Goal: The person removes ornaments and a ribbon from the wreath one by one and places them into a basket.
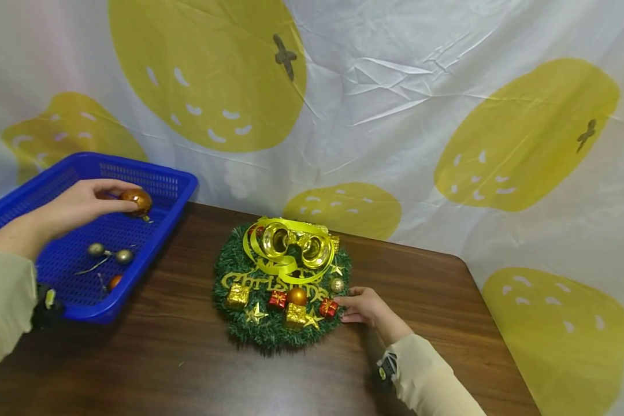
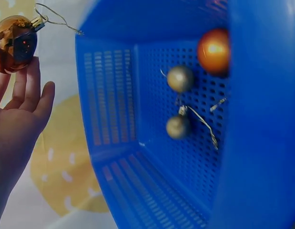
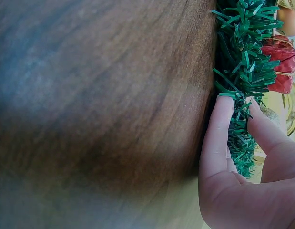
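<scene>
My left hand (image 1: 75, 205) pinches a shiny copper-orange Christmas bauble (image 1: 138, 200) over the blue basket. A thin hanging loop trails from the bauble's cap in the left wrist view. On the table lies a green Christmas wreath (image 1: 262, 337), decorated with gold bells, a yellow ribbon (image 1: 282, 269), gold stars, small gift boxes and gold "Christmas" lettering. At its right edge, my right hand (image 1: 366, 309) grips the greenery between thumb and fingers, close to a red gift box (image 3: 281, 64). An orange bauble (image 1: 297, 296) sits among the lower decorations.
The blue plastic basket (image 1: 179, 199) stands at the left of the brown wooden table (image 1: 177, 358). Inside are two small dull-gold balls (image 2: 180, 78) on wires and another orange bauble (image 2: 215, 51). A white curtain (image 1: 385, 115) with yellow fruit prints hangs behind the table.
</scene>
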Action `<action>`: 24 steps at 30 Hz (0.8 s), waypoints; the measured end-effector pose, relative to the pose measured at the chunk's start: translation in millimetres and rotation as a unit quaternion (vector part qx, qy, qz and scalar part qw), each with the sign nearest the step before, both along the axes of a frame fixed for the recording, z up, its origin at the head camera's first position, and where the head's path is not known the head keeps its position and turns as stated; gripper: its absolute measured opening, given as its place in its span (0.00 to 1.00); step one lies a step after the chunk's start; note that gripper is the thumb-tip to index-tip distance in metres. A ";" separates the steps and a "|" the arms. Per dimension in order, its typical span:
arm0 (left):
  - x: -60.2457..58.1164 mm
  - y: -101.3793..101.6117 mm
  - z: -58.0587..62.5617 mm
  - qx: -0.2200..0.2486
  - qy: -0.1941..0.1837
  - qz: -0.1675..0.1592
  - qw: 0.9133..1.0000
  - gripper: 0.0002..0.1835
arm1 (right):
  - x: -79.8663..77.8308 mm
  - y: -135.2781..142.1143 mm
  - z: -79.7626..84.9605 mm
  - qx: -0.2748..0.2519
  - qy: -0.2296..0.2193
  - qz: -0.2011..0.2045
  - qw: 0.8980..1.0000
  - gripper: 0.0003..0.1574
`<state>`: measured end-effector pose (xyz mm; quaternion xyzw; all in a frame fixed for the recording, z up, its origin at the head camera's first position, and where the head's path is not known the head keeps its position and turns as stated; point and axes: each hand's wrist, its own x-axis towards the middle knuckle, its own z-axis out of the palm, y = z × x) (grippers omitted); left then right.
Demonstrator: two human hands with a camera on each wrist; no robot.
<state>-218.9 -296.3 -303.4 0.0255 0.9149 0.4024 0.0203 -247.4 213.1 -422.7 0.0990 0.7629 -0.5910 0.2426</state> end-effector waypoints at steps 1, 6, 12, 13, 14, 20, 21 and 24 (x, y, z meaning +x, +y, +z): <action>0.4 -1.8 -1.0 -0.006 -0.001 0.002 1.000 0.34 | 0.0 0.1 -0.2 0.000 0.000 0.000 1.000 0.48; 1.0 -10.2 -6.7 -0.029 -0.010 0.009 0.999 0.36 | 0.2 0.1 -0.1 -0.002 0.002 -0.002 1.000 0.48; 2.4 -17.5 -12.8 -0.064 -0.026 -0.008 0.998 0.36 | 0.5 0.2 -0.1 -0.005 0.004 0.000 1.000 0.48; 2.6 -18.3 -14.0 -0.071 -0.027 -0.014 0.997 0.35 | 0.6 0.2 0.0 -0.005 0.004 0.000 1.000 0.48; 2.8 -19.0 -15.4 -0.078 -0.027 -0.017 0.996 0.35 | 0.7 0.1 0.2 -0.004 0.004 0.000 1.000 0.48; 3.6 -23.9 -24.7 -0.113 -0.020 -0.039 0.993 0.33 | 0.9 -1.2 0.2 -0.002 0.002 -0.002 1.000 0.48; 3.7 -24.5 -25.8 -0.120 -0.018 -0.040 0.992 0.33 | 0.7 -1.3 -0.1 -0.003 0.002 -0.003 1.000 0.47; 4.2 -26.1 -28.0 -0.129 -0.016 -0.046 0.990 0.32 | 0.4 -1.4 0.0 -0.004 0.002 -0.002 1.000 0.47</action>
